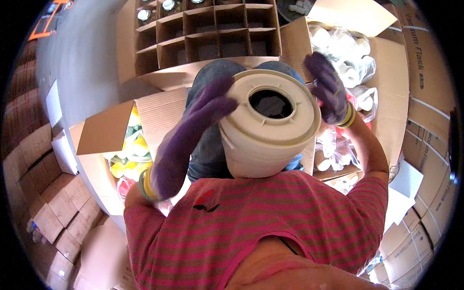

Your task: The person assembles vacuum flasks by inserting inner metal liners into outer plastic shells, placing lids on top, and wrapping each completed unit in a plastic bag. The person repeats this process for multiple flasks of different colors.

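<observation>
My left hand (188,126): fingers straight, by the tub (263,154) | my right hand (331,90): fingers loose, empty, near it | best: I press both sides evenly

We see one cream container (267,130), round and narrowing toward its base, held in view over the lap (207,150), at about two o'clock from our view's centre. Its broad, stepped top (302,107) faces us, short ribs ringing a dark round opening (270,104); its side wall (261,162) shows toward six o'clock.
</observation>
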The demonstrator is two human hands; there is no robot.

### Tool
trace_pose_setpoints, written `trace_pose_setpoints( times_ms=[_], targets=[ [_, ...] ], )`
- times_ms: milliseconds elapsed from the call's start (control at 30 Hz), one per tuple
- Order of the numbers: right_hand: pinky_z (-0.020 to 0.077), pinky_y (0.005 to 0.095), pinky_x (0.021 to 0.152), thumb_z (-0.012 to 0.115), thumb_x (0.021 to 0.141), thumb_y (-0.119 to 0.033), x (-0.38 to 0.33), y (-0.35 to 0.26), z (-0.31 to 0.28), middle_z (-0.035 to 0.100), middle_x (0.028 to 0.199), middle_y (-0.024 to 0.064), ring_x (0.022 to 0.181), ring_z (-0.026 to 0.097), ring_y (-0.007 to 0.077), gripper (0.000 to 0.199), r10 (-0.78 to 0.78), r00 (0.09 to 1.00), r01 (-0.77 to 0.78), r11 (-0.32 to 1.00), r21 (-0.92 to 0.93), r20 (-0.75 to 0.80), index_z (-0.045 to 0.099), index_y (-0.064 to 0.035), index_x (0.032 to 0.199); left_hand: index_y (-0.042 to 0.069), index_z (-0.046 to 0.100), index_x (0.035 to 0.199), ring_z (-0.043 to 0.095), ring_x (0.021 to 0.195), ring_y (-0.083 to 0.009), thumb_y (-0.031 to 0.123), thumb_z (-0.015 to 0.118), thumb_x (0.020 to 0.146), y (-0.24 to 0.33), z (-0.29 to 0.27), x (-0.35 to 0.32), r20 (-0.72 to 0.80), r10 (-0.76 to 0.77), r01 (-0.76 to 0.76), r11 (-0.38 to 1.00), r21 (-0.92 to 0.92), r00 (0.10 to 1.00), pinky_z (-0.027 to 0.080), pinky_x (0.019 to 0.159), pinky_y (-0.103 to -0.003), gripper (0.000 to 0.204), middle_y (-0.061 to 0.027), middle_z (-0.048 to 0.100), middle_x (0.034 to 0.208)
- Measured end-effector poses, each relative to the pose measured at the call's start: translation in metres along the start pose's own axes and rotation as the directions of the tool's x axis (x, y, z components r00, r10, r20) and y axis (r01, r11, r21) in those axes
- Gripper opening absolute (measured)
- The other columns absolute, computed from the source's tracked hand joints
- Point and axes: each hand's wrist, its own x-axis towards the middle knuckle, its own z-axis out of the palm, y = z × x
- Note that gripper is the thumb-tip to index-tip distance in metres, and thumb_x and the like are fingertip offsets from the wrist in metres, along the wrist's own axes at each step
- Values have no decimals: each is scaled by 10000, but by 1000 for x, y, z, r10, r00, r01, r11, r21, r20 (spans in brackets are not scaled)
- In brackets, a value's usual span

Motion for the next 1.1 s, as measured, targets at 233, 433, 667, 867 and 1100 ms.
trace_pose_setpoints(
  times_ms=[233, 433, 667, 867, 1100],
  targets=[
    [292, 496, 1093, 338, 990, -459, 28, -48, 39, 511, 1305, 231, 1236, 472, 398, 579, 697, 709, -618, 544, 568, 104, 510, 26, 1256, 12, 368, 1410, 423, 1307, -265, 248, 549, 914, -51, 8, -42, -243, 60, -201, 767, -610, 968, 380, 1038, -373, 578, -186, 397, 1434],
    [307, 430, 1096, 299, 992, -435, 47, -74, 35, 510, 1319, 221, 1275, 456, 332, 592, 847, 522, -578, 440, 688, -103, 484, 25, 1314, 13, 323, 1429, 425, 1304, -269, 216, 605, 878, -21, 8, -52, -174, 356, -380, 915, -133, 918, 384, 1045, -374, 651, -190, 383, 1438],
    [281, 390, 1122, 366, 981, -482, 29, -37, 63, 499, 1361, 186, 1278, 463, 289, 668, 576, 795, -156, 499, 852, -192, 356, 27, 1414, 14, 270, 1452, 427, 1301, -273, 178, 670, 837, 12, 18, -31, 164, 728, -737, 604, 304, 665, 387, 1054, -375, 752, -195, 367, 1443],
    [404, 366, 1025, 530, 909, -432, 107, -7, 7, 572, 1251, 176, 1168, 540, 269, 611, 688, 721, -319, 429, 845, -77, 470, 25, 1310, 15, 225, 1472, 429, 1299, -276, 145, 726, 801, 57, -17, 21, 176, 757, -775, 594, 217, 629, 391, 1061, -376, 848, -198, 354, 1447],
    [468, 388, 947, 608, 870, -97, 129, 18, 40, 568, 1209, 219, 1116, 567, 341, 424, 347, 853, -331, 937, 108, -390, 498, -45, 1276, 16, 495, 1307, 615, 1067, -230, 87, 706, 828, 27, -42, 68, -219, 394, -451, 800, -396, 893, 569, 871, -356, 528, -136, 601, 1197]
  ],
)
